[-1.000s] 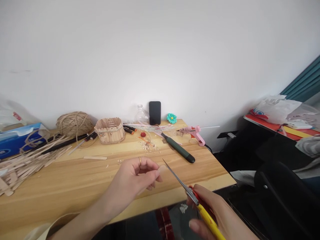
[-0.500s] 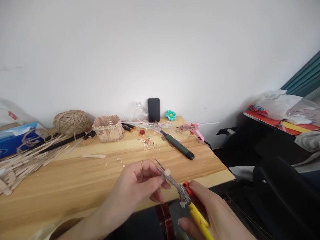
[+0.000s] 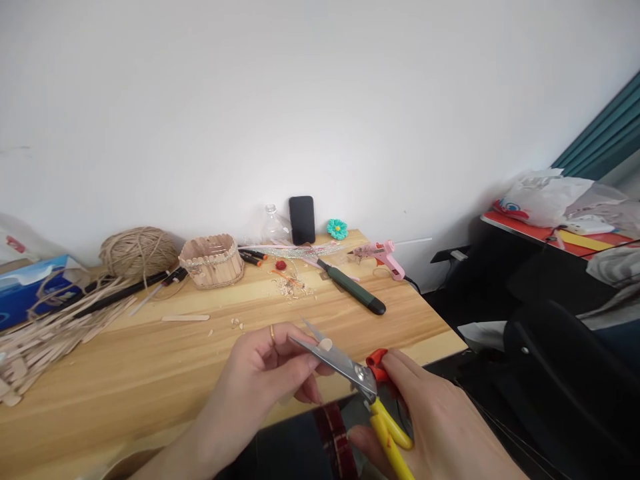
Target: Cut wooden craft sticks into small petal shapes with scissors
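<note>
Between the thumb and fingers of my left hand (image 3: pixel 273 370) is pinched a small piece of wooden craft stick (image 3: pixel 325 345), its rounded end showing. My right hand (image 3: pixel 425 407) grips a pair of scissors (image 3: pixel 360 373) with one yellow and one red handle. The scissor blades are parted and lie around the piece of wood, close to my left fingertips. Part of the wood is hidden by my fingers and a blade. Both hands are above the front edge of the wooden table (image 3: pixel 210 373).
A green-handled cutter (image 3: pixel 353 288) and a pink glue gun (image 3: pixel 383 257) lie beyond my hands. Further left are a stick basket (image 3: pixel 213 261), a twine ball (image 3: pixel 139 252) and a pile of craft sticks (image 3: pixel 60 333). A phone (image 3: pixel 302 220) leans on the wall near a teal flower (image 3: pixel 337 229).
The scissors have turned so their blades show more broadly, and the blades have moved slightly left. My left hand still pinches the wood piece. The whole view has shifted a little.
</note>
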`<state>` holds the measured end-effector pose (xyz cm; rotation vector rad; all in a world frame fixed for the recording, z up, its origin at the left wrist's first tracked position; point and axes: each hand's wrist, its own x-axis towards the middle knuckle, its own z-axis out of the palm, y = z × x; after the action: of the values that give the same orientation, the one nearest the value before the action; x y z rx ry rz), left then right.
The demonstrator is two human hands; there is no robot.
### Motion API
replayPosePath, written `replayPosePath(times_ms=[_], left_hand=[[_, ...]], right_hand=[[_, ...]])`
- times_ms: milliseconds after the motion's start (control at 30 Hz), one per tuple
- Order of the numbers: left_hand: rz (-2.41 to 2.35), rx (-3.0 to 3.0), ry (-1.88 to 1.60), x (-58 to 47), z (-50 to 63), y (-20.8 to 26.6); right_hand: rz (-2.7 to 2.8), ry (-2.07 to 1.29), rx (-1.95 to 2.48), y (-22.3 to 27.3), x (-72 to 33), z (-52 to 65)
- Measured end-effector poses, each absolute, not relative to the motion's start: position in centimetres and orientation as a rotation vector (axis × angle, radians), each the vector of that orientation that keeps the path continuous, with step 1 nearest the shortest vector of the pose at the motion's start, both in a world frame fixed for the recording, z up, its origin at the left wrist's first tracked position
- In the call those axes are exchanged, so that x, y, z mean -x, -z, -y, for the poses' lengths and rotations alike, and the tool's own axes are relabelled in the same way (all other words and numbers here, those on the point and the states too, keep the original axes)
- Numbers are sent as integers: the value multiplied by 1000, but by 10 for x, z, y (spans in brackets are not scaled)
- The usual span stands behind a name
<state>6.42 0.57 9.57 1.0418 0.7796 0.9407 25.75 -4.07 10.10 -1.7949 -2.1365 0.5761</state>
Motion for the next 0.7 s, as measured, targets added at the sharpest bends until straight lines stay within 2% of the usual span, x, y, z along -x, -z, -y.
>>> replayPosePath(times_ms=[233,500,700], left_hand=[[-820,-1085,-918,-64,-5,-97],[-909,-1044,-825,-67,-8,-100],[-968,-1059,-814,-69,-9,-104]], right_hand=[[2105,-782,1875,-115,-253,39],[1893,-1284,1544,-123,-257,39],[1979,-1140,1578,-118,-258,34]])
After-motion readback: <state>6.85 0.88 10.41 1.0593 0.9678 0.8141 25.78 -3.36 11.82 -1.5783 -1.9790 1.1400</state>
